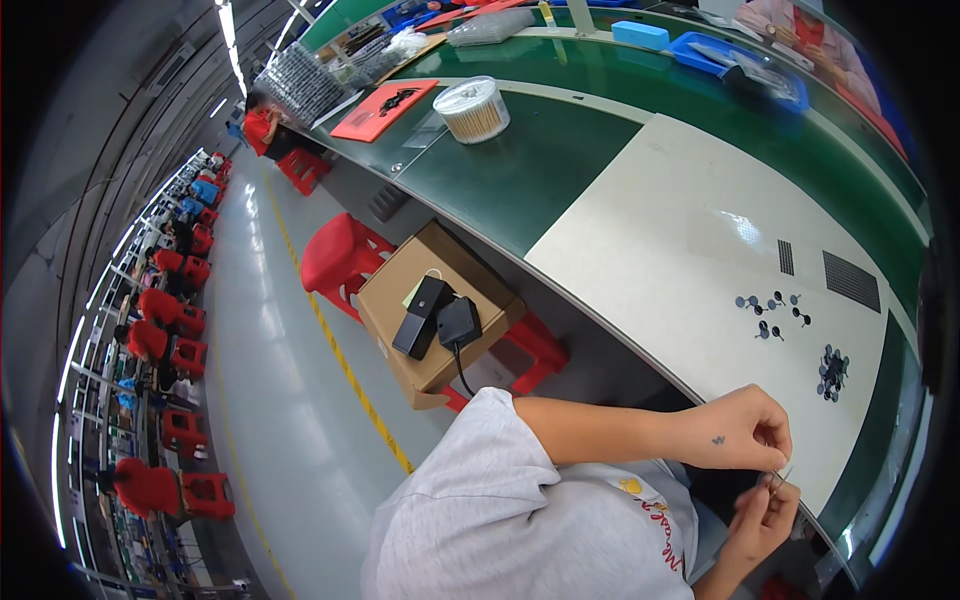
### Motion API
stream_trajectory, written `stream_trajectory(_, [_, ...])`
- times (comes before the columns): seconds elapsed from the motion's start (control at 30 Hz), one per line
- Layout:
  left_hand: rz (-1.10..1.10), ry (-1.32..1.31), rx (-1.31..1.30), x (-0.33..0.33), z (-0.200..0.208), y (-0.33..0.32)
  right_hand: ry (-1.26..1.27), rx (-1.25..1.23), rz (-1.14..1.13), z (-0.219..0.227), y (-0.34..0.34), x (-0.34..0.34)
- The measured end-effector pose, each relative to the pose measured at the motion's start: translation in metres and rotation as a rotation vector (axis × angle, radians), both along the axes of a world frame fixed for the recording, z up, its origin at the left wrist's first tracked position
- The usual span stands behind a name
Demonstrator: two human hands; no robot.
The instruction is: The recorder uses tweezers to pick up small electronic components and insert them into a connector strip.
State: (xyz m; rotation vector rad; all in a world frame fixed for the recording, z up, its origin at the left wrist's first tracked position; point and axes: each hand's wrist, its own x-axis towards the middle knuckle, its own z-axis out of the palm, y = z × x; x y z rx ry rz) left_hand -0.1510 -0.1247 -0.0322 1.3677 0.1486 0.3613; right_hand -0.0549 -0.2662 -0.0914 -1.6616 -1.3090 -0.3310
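Listing, left to right:
Box: cardboard box on a red stool, carrying two black devices.
Left hand: left hand, grip pinched on a small thin part at the surface edge.
Right hand: right hand, fingertips meeting the same part from below.
Surface: white mat; loose small black pieces; heaped cluster further right.
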Motion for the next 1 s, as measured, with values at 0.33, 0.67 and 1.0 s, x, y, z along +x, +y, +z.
stream_trajectory(0.33, [0.068,0.017,0.179,0.001,0.011,0.0,1.464,0.043,0.715,0.007,-0.013,-0.001])
stream_trajectory(0.67, [-0.048,0.044,0.046,0.008,0.01,-0.002,0.399,0.039,0.029,-0.007,-0.003,-0.001])
stream_trajectory(1.0, [-0.029,0.08,0.148,0.018,0.03,-0.007,0.163,0.16,0.003,0.009,0.004,0.009])
